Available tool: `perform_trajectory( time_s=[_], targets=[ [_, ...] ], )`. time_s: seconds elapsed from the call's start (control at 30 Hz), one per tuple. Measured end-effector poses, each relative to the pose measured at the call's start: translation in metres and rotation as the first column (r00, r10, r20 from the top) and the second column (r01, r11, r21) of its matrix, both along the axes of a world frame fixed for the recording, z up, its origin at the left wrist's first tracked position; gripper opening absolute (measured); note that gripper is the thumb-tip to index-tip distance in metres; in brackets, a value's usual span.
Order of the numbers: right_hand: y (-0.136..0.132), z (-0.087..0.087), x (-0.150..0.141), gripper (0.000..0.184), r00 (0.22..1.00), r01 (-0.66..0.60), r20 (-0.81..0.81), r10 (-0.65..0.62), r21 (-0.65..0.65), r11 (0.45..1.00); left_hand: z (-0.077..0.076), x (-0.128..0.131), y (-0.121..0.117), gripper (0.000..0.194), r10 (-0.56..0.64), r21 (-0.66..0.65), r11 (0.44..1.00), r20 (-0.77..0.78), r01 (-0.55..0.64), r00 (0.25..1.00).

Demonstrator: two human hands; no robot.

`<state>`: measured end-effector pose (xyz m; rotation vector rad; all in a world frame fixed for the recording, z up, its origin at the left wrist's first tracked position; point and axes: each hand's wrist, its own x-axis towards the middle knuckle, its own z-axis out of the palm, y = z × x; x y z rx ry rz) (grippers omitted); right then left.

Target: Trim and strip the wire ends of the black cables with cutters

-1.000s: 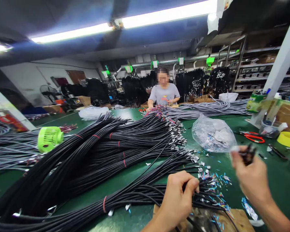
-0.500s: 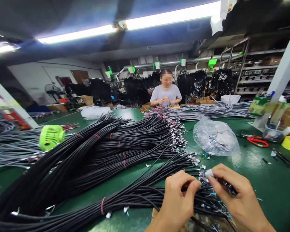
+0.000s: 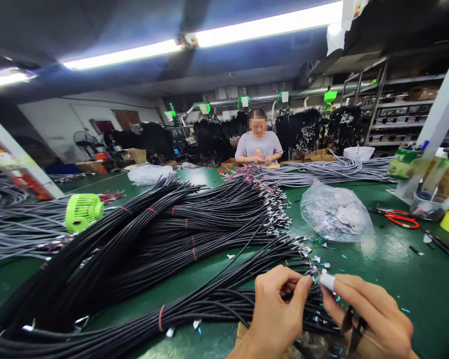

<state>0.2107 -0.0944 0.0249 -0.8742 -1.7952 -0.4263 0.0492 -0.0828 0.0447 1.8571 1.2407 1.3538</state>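
My left hand (image 3: 277, 301) is closed in a pinch on the end of a black cable, whose thin coloured wires (image 3: 313, 269) stick out past the thumb. Just right of those wires is my right hand (image 3: 374, 309), with white tape (image 3: 327, 281) around one fingertip. Its fingers curl round a dark metal hand tool (image 3: 354, 331) tucked against the palm; whether it is scissors or cutters I cannot tell. Under and beside both hands lie more black cables (image 3: 209, 304) with stripped ends, one bundle tied with a red band (image 3: 161, 317).
Large black cable bundles (image 3: 142, 239) cover the left and middle of the green table (image 3: 396, 264). A clear bag of scraps (image 3: 336, 212), red-handled scissors (image 3: 402, 218) and a green fan (image 3: 83, 213) stand around. A co-worker (image 3: 259, 142) sits opposite, near grey cables (image 3: 322, 170).
My right hand has turned and drawn slightly right and down from the wire ends, showing more of the dark tool. My left hand keeps its pinch in nearly the same place.
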Motion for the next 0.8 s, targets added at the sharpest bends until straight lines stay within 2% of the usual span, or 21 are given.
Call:
perform_trajectory(
  time_s=[0.1, 0.23, 0.33, 0.5, 0.8],
  targets=[
    [-0.001, 0.003, -0.003, 0.031, 0.998, -0.054, 0.029, 0.055, -0.030, 0.998, 0.000, 0.000, 0.001, 0.025, 0.006, 0.002, 1.000, 0.040, -0.006, 0.999],
    [0.001, 0.017, -0.006, 0.010, 0.988, -0.043, -0.152, 0.010, -0.217, 0.975, 0.003, -0.002, 0.000, 0.019, 0.011, 0.069, 0.997, 0.076, -0.016, 0.997],
    [0.003, 0.022, -0.006, 0.004, 0.980, -0.101, -0.195, 0.041, -0.306, 0.947, 0.004, -0.003, -0.002, 0.017, 0.002, 0.084, 0.996, 0.078, -0.009, 0.997],
    [0.004, 0.018, -0.006, 0.010, 0.977, -0.154, -0.183, 0.108, -0.256, 0.954, 0.005, -0.004, -0.003, 0.015, -0.002, 0.106, 0.994, 0.072, -0.006, 0.997],
    [0.004, 0.014, -0.003, 0.016, 0.986, -0.133, -0.132, 0.102, -0.250, 0.959, 0.005, -0.004, -0.003, 0.017, -0.006, 0.112, 0.994, 0.045, 0.001, 0.999]
  ],
)
